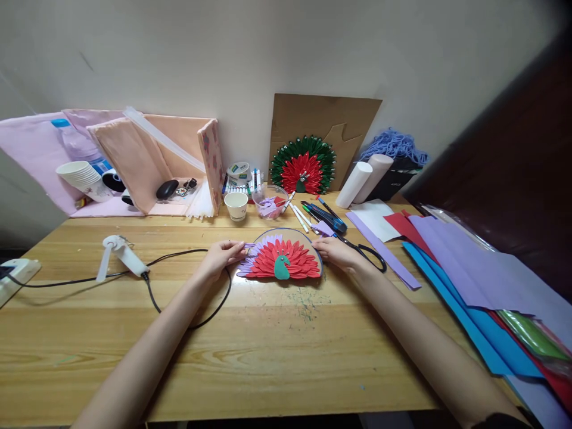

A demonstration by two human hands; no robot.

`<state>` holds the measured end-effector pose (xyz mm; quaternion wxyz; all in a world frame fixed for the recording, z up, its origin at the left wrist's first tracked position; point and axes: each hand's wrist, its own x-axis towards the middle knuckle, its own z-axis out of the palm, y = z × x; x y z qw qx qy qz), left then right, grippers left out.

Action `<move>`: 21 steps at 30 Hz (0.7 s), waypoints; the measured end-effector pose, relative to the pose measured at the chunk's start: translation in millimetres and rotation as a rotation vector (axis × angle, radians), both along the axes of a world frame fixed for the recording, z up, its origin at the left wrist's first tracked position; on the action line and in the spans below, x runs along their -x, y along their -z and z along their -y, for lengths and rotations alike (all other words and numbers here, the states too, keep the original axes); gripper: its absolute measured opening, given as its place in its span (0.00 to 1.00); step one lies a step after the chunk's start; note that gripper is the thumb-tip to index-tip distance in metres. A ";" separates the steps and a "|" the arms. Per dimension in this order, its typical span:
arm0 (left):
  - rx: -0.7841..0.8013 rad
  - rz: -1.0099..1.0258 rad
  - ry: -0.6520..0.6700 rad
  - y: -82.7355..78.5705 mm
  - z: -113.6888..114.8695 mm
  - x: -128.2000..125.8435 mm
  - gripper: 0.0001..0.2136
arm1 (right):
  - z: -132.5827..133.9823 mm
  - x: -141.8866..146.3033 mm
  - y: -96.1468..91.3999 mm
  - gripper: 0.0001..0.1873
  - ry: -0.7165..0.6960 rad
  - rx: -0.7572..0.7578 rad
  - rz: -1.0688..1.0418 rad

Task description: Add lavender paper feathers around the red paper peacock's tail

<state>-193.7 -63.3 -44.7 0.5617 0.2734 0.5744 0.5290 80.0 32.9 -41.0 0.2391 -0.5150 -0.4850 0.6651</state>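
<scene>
At the centre of the frame, the half-round peacock craft [286,262] lies with its long axis running left to right, curved rim towards the top, green head facing right. The left hand [223,255] pinches a purple paper strip [249,245] at its left side; the right hand [337,251] touches the right rim, its grip unclear. A wooden table [268,357] spreads below a grey wall [241,53].

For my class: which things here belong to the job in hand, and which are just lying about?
Likely part of the job:
paper peacock
purple paper piece in the left hand
purple paper strip
scissors
probably the white glue gun

Seemingly just lying about:
black mouse
water bottle
stacked paper cups
blue yarn
</scene>
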 end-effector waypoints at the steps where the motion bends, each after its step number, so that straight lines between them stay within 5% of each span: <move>1: -0.014 -0.016 0.011 -2.3 1.3 0.8 0.17 | 0.1 -0.6 1.7 0.03 -0.010 -0.005 -0.007; 7: -0.206 -0.381 -0.026 -36.1 4.7 2.2 0.17 | 4.2 -8.3 10.5 0.11 -0.174 -0.082 0.000; 11: -0.257 -0.519 0.139 -51.8 1.1 -8.3 0.15 | 10.1 -7.0 9.5 0.14 -0.397 -0.161 0.069; 17: -0.180 -0.556 0.367 -37.2 -10.3 -24.4 0.12 | 22.2 15.6 6.7 0.07 -0.252 -0.676 0.326; 21: -0.160 -0.622 0.398 -29.8 -19.2 -24.3 0.11 | 33.6 35.6 4.8 0.07 -0.457 -0.839 0.357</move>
